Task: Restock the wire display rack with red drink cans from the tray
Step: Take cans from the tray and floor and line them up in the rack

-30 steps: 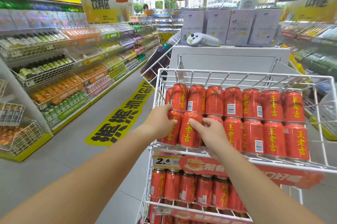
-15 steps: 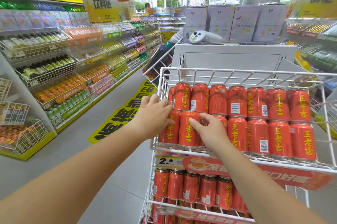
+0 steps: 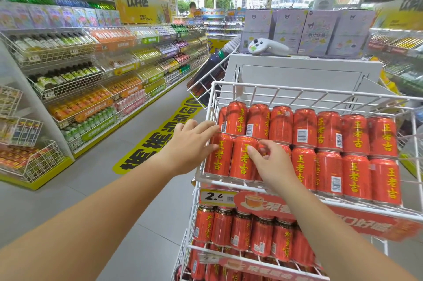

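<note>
The white wire display rack (image 3: 297, 93) stands in front of me. Its top shelf holds two rows of red drink cans (image 3: 329, 134) with yellow characters. My left hand (image 3: 192, 141) reaches to the shelf's left corner, its fingers stretched out against the wire and the front-left can (image 3: 217, 159). My right hand (image 3: 269, 163) sits over the third front-row can, which it mostly hides. Its fingers curl round that can's top and its thumb lies against the second can (image 3: 241, 161). No tray is in view.
A lower shelf holds darker red cans (image 3: 240, 228) behind a 2.6 price tag (image 3: 215, 196). A white cabinet (image 3: 302, 72) behind the rack carries a white handheld device (image 3: 267, 47) and purple boxes (image 3: 315, 31). Drink shelving (image 3: 80, 88) lines the aisle on the left.
My left hand has let go of the front-left can, opened and slid up to the rack's left corner. My right hand stays on the front row, its fingers now curled over the third can.
</note>
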### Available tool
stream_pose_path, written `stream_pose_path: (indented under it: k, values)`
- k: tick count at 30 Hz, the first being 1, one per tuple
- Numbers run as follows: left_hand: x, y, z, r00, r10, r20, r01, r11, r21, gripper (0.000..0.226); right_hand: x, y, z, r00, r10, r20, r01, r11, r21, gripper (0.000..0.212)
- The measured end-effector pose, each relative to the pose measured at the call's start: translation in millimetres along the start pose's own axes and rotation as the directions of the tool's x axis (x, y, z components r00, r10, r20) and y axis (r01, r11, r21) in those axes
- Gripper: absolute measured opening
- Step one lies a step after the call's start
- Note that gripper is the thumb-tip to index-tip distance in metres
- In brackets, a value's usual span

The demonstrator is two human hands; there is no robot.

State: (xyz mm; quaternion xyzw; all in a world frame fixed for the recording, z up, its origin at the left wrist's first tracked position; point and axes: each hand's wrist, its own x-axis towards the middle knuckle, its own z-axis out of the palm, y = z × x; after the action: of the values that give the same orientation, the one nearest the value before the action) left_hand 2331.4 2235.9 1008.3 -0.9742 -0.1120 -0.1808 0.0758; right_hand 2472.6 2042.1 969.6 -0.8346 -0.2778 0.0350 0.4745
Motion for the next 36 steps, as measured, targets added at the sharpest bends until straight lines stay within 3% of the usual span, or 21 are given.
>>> stream_pose_path:
  k: [3, 6, 11, 23, 30, 36]
  values:
    - [-23, 1, -4, 1.0, 0.012, 0.024, -0.013, 1.0, 0.02, 0.068, -19, -3, -8, 0.993, -0.122, 0.009, 0.119, 0.956, -0.268, 0.069]
    - [-45, 5, -7, 0.997, 0.015, 0.076, -0.018, 0.999, 0.038, 0.083, -47, -7, -13, 0.977, -0.207, 0.06, 0.208, 0.834, -0.511, 0.081]
    - [-88, 9, -7, 0.993, -0.01, 0.115, 0.006, 0.999, 0.04, 0.093, -102, -15, -9, 0.967, -0.226, 0.116, 0.24, 0.66, -0.712, 0.089]
    - [-225, 9, 57, 0.978, 0.122, 0.169, -0.124, 0.992, 0.0, 0.099, -245, 25, 57, 0.983, -0.13, 0.129, 0.18, 0.552, -0.814, 0.084]
    - [-296, 35, 148, 0.933, 0.155, 0.325, -0.146, 0.988, -0.052, 0.097, -312, 121, 108, 0.97, 0.019, 0.243, 0.185, 0.593, -0.784, 0.085]
    - [-363, 55, 253, 0.874, 0.1, 0.476, -0.071, 0.994, -0.078, 0.097, -355, 231, 175, 0.898, 0.162, 0.409, 0.211, 0.658, -0.723, 0.089]
